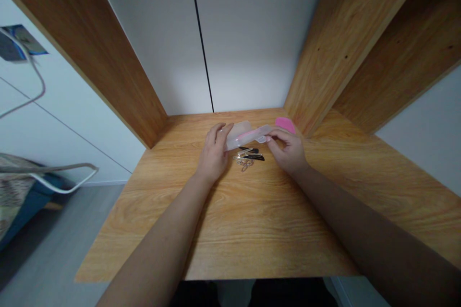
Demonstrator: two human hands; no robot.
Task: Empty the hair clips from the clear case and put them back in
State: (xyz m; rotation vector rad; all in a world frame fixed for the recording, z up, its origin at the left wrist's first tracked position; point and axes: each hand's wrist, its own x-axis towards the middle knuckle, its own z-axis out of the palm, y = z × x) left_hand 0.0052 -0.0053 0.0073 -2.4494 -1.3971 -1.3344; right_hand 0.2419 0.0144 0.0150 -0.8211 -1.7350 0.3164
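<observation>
A clear plastic case [236,142] with a lid stands tilted between my two hands over the wooden desk, and something pink shows through it. My left hand [213,152] grips its left end, thumb and fingers on the plastic. At the right end, my right hand [286,150] pinches the edge of the case near a small tab. Just below the case lies a small pile: black hair clips [254,157] and several pale, thin looped pieces [245,165], too small to name surely. Behind my right hand sits a flat pink object [285,124], partly covered.
The wooden desk [252,220] meets a white panel [252,43] at the back. Wooden uprights [118,48] stand at left and right. Off the left edge, a white cable [39,76] hangs over the floor, near a blue-sided item [34,206].
</observation>
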